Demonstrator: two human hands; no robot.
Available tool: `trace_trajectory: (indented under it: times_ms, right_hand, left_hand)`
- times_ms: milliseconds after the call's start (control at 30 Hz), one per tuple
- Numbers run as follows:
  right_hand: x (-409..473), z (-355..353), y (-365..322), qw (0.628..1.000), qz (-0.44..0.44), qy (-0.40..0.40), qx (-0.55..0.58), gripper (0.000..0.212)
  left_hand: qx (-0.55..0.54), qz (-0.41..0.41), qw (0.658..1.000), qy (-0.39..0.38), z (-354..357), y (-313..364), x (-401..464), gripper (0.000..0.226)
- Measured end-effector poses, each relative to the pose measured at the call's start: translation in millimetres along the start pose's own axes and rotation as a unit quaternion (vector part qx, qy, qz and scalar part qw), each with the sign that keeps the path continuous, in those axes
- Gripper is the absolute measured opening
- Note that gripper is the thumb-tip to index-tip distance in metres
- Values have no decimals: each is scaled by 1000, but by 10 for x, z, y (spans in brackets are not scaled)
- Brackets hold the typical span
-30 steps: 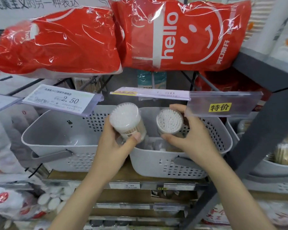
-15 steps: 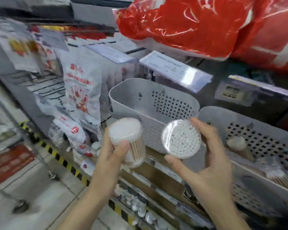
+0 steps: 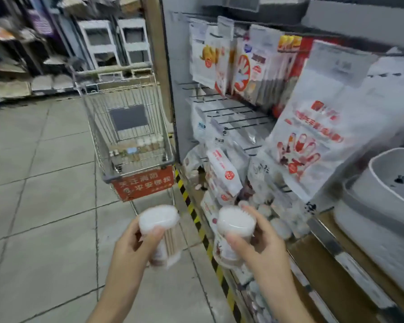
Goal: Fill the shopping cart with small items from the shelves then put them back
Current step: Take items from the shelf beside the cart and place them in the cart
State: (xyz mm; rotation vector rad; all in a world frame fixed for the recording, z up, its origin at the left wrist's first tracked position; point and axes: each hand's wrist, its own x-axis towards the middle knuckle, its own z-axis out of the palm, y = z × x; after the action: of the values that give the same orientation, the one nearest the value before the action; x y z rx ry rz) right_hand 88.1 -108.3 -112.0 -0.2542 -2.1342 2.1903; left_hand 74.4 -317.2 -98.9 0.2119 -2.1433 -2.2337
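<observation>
Upper left of frame: blurred shelving across the aisle, contents not readable. Grey tiled floor (image 3: 40, 183) fills the left half.

Centre, upper-middle: shopping cart (image 3: 128, 136), wire basket, standing just beside the shelf end. A few small items lie in the bottom of the basket; too blurred to name. Red sign (image 3: 143, 185) on the cart's near end carries white Chinese characters, smeared by motion, not safely readable.

Lower centre: left hand (image 3: 131, 245), fingers and thumb curled round a clear tub of cotton swabs (image 3: 160, 234), white tips up. Just right of it, right hand (image 3: 259, 248) grips a second swab tub (image 3: 234, 231) the same way. Both tubs are held over the floor, well short of the cart.

Right half: shelf rack (image 3: 231, 113) hung with white packets; the big one at right shows a red hand-print graphic (image 3: 299, 155), and its text is blurred. Lower right: grey plastic bin (image 3: 392, 183) on the shelf. Yellow-black hazard strip (image 3: 191, 206) runs along the shelf foot.

Risks, as judged: both hands are loaded, so neither can steady the cart; it may roll if bumped. The tubs look smooth and are held near the top, so one could slip in the carry. Dropped from a height, a lid might pop and swabs could fall through the wire. A passing elbow could also snag the hanging packets.
</observation>
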Motion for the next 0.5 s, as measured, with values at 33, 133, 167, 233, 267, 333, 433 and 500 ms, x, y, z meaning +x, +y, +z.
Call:
trace_trajectory:
  times_ms: [33, 133, 167, 233, 267, 333, 433, 500]
  right_hand:
    - [105, 187, 42, 1000, 5, -20, 8, 58]
    - [402, 710, 187, 998, 24, -63, 21, 60]
    - [487, 861, 219, 997, 31, -72, 28, 60]
    - [669, 1117, 264, 995, 44, -84, 38, 66]
    - [763, 1217, 280, 994, 51, -86, 37, 71]
    - [974, 1371, 311, 994, 63, -88, 30, 70]
    - [1372, 1516, 384, 994, 75, -76, 38, 57]
    - [1669, 1569, 421, 994, 79, -65, 35, 51]
  left_hand:
    - [-2, -5, 1000, 15, -175, -16, 97, 51]
    - [16, -16, 998, 57, -635, -52, 397, 39]
    - [18, -18, 997, 68, -758, -57, 494, 37]
    - [18, -21, 996, 85, -964, -63, 695, 33]
    - [18, -24, 995, 91, -1044, -65, 795, 34]
    - [17, -30, 995, 98, -1151, -64, 1004, 36]
    - [5, -31, 994, 109, -1238, -99, 1378, 48]
    - [0, -39, 992, 119, -1257, -144, 1664, 55]
